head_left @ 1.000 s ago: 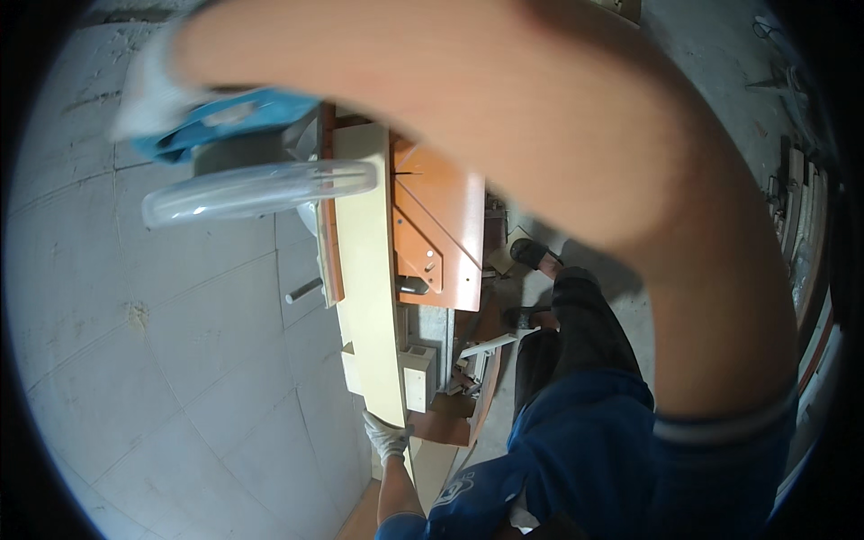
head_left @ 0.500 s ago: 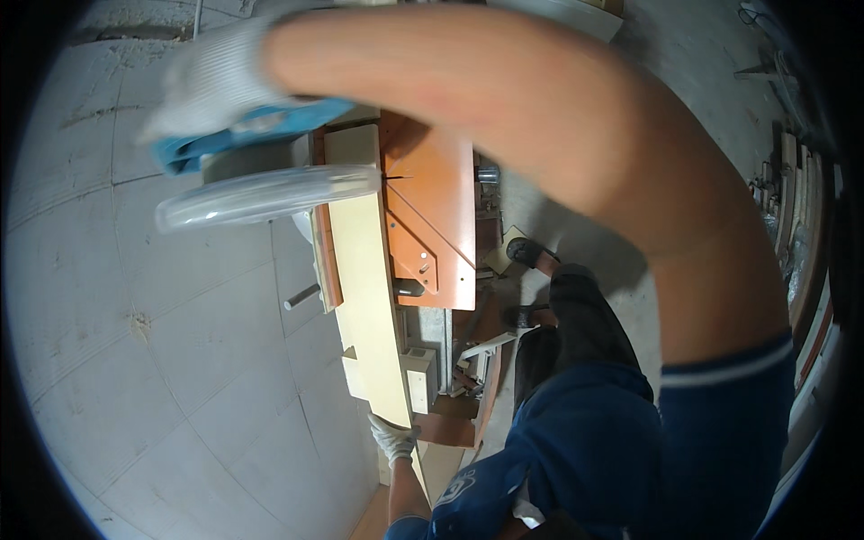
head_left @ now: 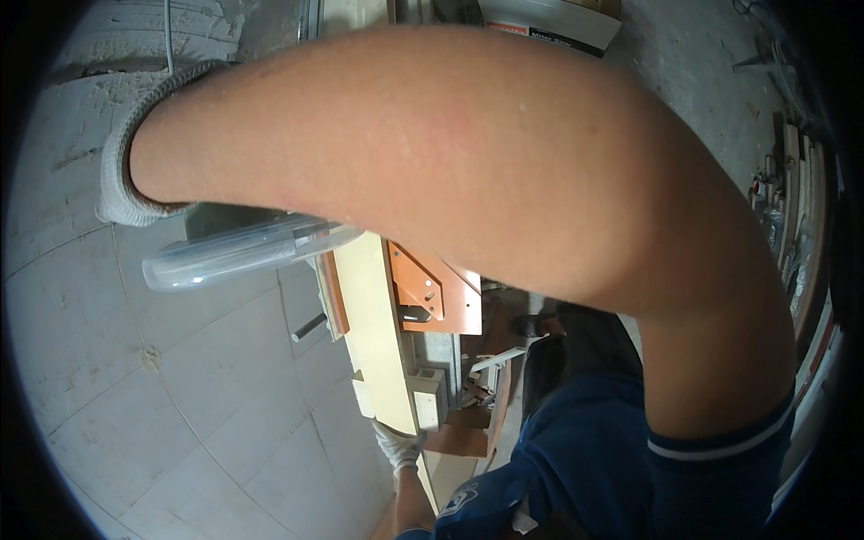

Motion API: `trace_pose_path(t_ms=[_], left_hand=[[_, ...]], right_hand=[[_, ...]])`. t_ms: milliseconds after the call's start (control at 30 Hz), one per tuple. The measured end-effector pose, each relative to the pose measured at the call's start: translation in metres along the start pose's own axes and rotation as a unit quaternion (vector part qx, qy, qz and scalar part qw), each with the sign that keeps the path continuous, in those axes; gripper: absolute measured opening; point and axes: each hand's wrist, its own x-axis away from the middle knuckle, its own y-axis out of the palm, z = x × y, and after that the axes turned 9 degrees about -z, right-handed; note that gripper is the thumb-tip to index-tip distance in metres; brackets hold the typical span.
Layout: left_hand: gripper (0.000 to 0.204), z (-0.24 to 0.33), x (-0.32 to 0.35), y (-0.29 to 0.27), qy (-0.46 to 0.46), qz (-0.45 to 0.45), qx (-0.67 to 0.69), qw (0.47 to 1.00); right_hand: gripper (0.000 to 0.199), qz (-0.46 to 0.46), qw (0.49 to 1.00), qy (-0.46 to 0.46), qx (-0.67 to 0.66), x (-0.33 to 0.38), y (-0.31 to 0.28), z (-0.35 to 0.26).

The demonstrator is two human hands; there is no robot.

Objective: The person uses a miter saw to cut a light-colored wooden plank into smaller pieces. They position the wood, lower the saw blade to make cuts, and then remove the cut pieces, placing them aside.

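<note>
A long pale-yellow board (head_left: 373, 306) lies along the miter saw's orange table (head_left: 459, 317). Its near end is held by my left hand (head_left: 400, 445), in a white knit glove, closed around the edge. From the right, my right forearm stretches across the upper picture and covers much of the saw. The white glove of my right hand (head_left: 135, 189) shows mainly at its cuff, beside the saw head; its fingers are hidden. Below the forearm, the saw's clear blade guard (head_left: 238, 256) reaches over the board. The blade itself is out of sight.
A grey panelled surface (head_left: 207, 360) fills the left side. Long strips of material (head_left: 796, 189) stand at the far right. Beyond my forearm is a white carton (head_left: 549, 27). An orange triangular fence piece (head_left: 418, 283) sits beside the board, and a metal rod (head_left: 309, 328) projects left.
My right forearm and the clear guard have come lower in the picture. The blue saw handle under my right glove is now hidden. My left hand stays on the board.
</note>
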Motion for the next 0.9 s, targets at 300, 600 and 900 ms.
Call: trace_pose_path(t_ms=[300, 600, 900], left_hand=[[0.111, 0.025, -0.011, -0.003, -0.024, -0.009, -0.020, 0.999], [0.112, 0.024, -0.022, -0.011, -0.012, -0.045, 0.016, 0.999], [0.125, 0.025, -0.026, -0.016, -0.037, -0.056, 0.006, 0.998]], right_hand=[[0.062, 0.008, 1.000, -0.008, -0.002, 0.002, -0.002, 0.010], [0.061, 0.012, 1.000, -0.009, 0.005, -0.007, 0.003, 0.011], [0.061, 0.015, 1.000, -0.010, 0.005, -0.021, 0.002, 0.009]])
